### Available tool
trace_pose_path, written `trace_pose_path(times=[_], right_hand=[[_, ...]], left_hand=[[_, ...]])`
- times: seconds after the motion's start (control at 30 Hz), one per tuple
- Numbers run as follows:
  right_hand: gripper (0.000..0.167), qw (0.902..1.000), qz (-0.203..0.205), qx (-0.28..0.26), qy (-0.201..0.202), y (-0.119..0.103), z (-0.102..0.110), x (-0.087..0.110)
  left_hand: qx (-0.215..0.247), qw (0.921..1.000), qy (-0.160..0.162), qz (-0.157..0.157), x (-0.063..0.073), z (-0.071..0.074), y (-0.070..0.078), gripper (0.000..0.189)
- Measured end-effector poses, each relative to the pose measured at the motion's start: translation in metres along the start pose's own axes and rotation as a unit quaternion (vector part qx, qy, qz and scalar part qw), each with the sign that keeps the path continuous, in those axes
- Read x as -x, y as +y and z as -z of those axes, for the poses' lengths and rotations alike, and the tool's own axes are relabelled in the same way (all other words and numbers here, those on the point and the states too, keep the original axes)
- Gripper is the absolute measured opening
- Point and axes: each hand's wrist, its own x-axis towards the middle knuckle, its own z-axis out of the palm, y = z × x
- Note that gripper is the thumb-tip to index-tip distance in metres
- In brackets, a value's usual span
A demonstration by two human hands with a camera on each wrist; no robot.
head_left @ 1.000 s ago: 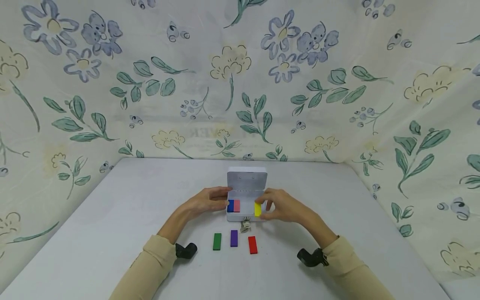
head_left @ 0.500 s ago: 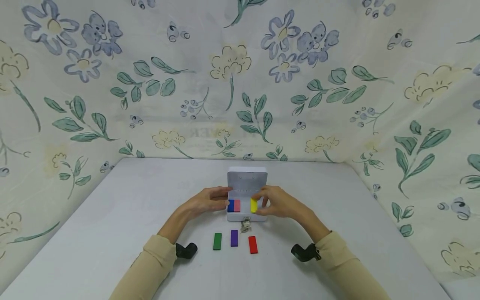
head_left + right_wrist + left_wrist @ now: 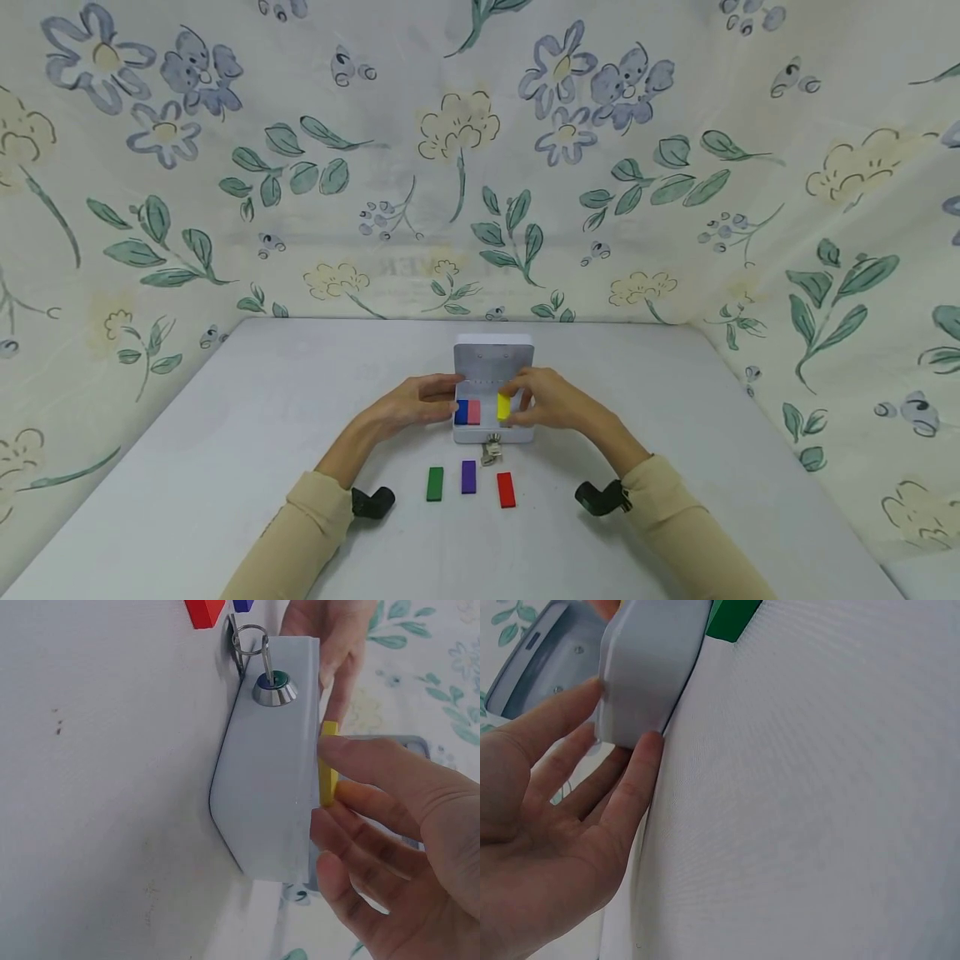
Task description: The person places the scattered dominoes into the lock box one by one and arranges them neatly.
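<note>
A grey metal cash box [image 3: 471, 435] stands with its lid [image 3: 493, 362] raised at the back. My right hand [image 3: 557, 400] pinches a yellow block [image 3: 503, 407] between thumb and fingers, upright at the box's opening; in the right wrist view the yellow block [image 3: 328, 765] shows above the front rim. Inside the box, at the left end, a blue block [image 3: 462, 412] and a pink block [image 3: 474, 412] are side by side. My left hand [image 3: 408, 402] rests against the box's left side, its fingers fairly straight along the wall in the left wrist view.
Keys [image 3: 491, 451] on a ring hang from the lock at the box's front. On the white table [image 3: 300, 375] before it lie a green block [image 3: 435, 483], a purple block [image 3: 468, 477] and a red block [image 3: 506, 490]. Flowered cloth [image 3: 465, 275] surrounds the table.
My right hand has moved left and slightly back over the box with the yellow block, from its right end toward the middle. The left hand has stayed in place.
</note>
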Motion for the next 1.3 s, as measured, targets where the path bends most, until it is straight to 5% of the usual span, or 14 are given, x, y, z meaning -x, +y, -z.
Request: trace_pose_path(times=[1.3], right_hand=[[0.037, 0.9994, 0.005, 0.021, -0.027, -0.010, -0.011, -0.021]], left_hand=[[0.001, 0.9998, -0.012, -0.016, -0.001, 0.001, -0.002, 0.060]])
